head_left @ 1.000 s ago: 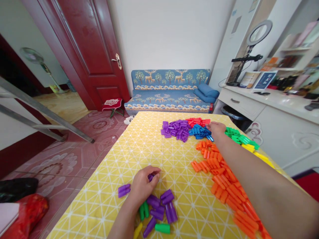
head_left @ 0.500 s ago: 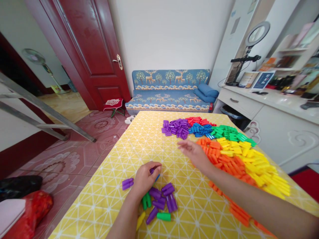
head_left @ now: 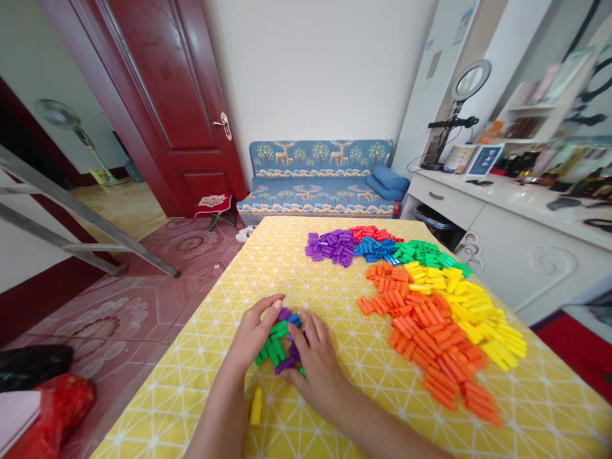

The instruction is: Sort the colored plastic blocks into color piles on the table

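A small pile of short plastic tubes lies between my hands on the yellow tablecloth (head_left: 191, 357); green tubes (head_left: 271, 349), purple tubes (head_left: 285, 364) and a blue tube (head_left: 293, 319) show in it. My left hand (head_left: 254, 326) curves along the pile's left side, thumb near its fingers, palm hidden. From the right, my right hand (head_left: 319, 357) reaches over the pile with fingers apart, its fingertips touching the tubes and covering some of them. Nearer me, a single yellow tube (head_left: 257, 406) lies between my forearms.
Sorted heaps spread across the table's far and right side: purple (head_left: 332, 247), red (head_left: 373, 234), blue (head_left: 375, 248), green (head_left: 425, 254), yellow (head_left: 473, 306) and orange (head_left: 425, 331). Beyond the table stands a blue patterned sofa (head_left: 320, 185). A white dresser (head_left: 521, 248) stands at right.
My right hand has come from the far blue heap back to the near pile. The scattered purple and green tubes are now gathered closely between both hands. My left hand has shifted slightly left.
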Demonstrator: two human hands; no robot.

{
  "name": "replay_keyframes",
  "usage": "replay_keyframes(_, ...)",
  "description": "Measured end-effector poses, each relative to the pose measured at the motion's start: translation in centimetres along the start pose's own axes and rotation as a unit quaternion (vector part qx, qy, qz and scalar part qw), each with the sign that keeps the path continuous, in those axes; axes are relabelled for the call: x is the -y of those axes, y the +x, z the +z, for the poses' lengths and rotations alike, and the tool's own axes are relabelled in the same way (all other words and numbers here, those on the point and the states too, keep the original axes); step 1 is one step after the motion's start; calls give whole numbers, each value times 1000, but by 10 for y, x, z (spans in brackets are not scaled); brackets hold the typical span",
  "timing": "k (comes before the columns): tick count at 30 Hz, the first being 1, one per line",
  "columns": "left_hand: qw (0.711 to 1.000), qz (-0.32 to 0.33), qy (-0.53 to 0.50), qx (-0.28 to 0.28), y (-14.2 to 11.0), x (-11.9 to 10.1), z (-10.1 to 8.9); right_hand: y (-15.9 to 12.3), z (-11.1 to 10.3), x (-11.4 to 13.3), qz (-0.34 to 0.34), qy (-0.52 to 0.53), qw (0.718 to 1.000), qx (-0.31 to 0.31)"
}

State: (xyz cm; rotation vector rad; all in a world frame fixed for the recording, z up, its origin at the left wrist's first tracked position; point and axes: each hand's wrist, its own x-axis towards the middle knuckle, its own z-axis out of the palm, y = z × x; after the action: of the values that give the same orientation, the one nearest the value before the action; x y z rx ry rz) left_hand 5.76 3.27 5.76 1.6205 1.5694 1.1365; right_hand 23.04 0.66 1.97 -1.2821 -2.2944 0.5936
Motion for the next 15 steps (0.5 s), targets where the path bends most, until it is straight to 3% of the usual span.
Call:
replay_keyframes(4, 995, 22, 57, 82, -9, 10, -24, 19, 5, -16, 19, 81, 992, -94)
replay_keyframes(6, 989, 30, 88, 111, -13, 17, -24, 24, 6, -27, 24, 161, 977, -141)
replay_keyframes(8, 985, 20, 138, 104, -15, 23, -16, 28, 7, -35, 26, 250, 952, -173)
replay_keyframes(10, 981, 8, 178, 83, -12, 27, -5, 30, 8, -41, 25, 348, 921, -173)
replay_keyframes(13, 979, 28, 194, 58, -4, 26, 6, 32, 11, -42, 22, 497, 859, -120)
replay_keyframes(15, 977, 43, 206, 43, 2, 25, 7, 33, 13, -41, 24, 546, 833, -89)
